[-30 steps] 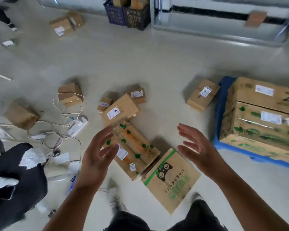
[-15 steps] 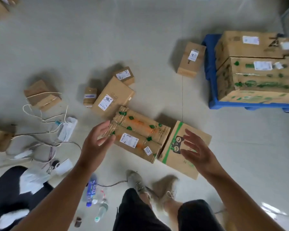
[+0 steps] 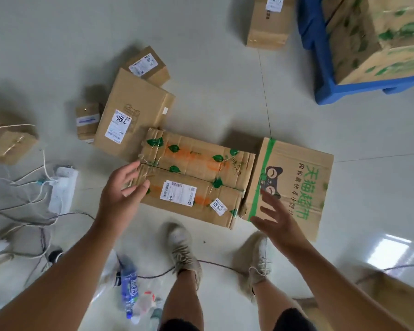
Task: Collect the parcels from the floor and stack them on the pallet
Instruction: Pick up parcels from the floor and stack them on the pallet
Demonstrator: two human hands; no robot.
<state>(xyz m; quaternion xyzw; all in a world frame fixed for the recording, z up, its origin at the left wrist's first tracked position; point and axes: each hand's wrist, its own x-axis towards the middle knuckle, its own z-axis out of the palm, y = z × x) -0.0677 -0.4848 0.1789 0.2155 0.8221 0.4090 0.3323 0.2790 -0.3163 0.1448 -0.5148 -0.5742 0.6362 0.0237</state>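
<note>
Both hands empty, fingers spread & relaxed, set apart roughly as wide as the parcel below. Judged: lining up a two-sided lift, one hand per end.

Target looks to be the long leaf-print parcel (image 3: 191, 177), flat on the floor (image 3: 225, 80) just past the person's shoes (image 3: 181, 249), label side up, taped w/ green leaves. Left hand (image 3: 122, 189) sits over its left end; fingertips overlap the box edge in view, can't tell if touching or just above. Right hand (image 3: 276, 218) is off the parcel's right end, over the green-striped cat-logo box (image 3: 294, 185) that lies touching that end; contact unclear too.

Other parcels: flat box w/ white label (image 3: 134, 115) at far left of the leaf-print one, corner butting it; two small boxes (image 3: 87, 120) (image 3: 146, 64) by that.

Blue pallet (image 3: 320, 68) far right, already carrying leaf-print boxes (image 3: 378, 37), well apart from the hands. One more parcel (image 3: 267, 22) stands just left of it.

Cables & power strip (image 3: 62, 187) near left, bottle (image 3: 129, 290) by the feet. Trip risk when turning, IMO.
</note>
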